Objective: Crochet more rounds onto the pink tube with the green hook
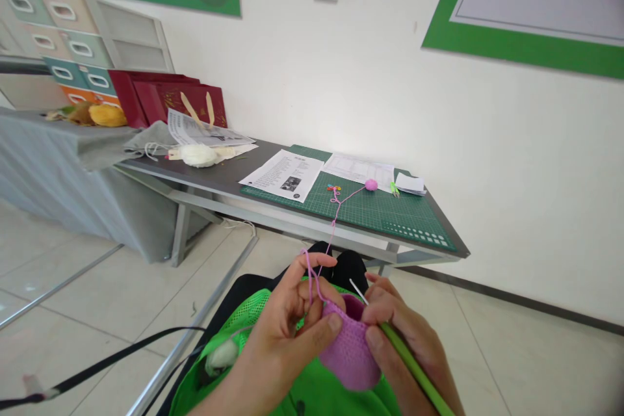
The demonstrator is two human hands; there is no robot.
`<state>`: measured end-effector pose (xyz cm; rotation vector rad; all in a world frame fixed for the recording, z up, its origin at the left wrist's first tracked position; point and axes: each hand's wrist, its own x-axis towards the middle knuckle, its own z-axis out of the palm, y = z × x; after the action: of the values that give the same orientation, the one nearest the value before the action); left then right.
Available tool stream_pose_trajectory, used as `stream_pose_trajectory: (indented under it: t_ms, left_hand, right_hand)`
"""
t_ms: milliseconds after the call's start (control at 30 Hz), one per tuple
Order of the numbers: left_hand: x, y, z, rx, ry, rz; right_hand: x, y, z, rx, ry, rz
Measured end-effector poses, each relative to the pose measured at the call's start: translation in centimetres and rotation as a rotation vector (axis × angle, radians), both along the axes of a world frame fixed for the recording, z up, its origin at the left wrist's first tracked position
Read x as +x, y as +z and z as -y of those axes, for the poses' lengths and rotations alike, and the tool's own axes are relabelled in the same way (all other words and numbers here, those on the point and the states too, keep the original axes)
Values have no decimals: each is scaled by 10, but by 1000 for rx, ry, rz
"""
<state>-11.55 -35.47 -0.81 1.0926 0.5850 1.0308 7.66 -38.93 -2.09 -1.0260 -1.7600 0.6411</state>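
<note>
A pink crocheted piece (351,352), cup-shaped with an opening at its top, hangs between both hands. My left hand (299,318) pinches its left rim between thumb and fingers, and pink yarn loops over the raised index finger. In my right hand (400,331) is a crochet hook with a green handle (412,364); its metal tip points up and left, above the opening and apart from the piece. The right fingertips also touch the right edge of the piece. Pink yarn (334,224) runs from the left hand up to a small pink ball (371,185) on the table.
On the table (214,179), a green cutting mat (361,211) holds printed sheets (285,172), coloured clips (334,188) and green-handled snips (394,189). White yarn (199,155) and dark red bags (180,101) are further left. A green vest (316,390) covers the lap.
</note>
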Motion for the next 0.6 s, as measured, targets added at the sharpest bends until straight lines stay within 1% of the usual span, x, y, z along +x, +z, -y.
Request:
stream_pose_trajectory:
  t_ms: [100,200,400,500,600]
  left_hand:
    - [-2,5,3,16,-4,-7]
    - [-1,3,3,45,-20,-4]
    - [1,-6,2,86,-31,-25]
    - [-2,-4,-2,115,-16,-68]
    - [-6,2,-7,188,-3,-141]
  right_hand:
    - [-1,5,0,-7,53,8]
    - [-1,8,-1,-39,64,7]
    - [-5,10,-2,-48,20,-53]
    - [-7,11,-1,-49,-20,-140]
    - [-6,10,2,-34,-39,-212]
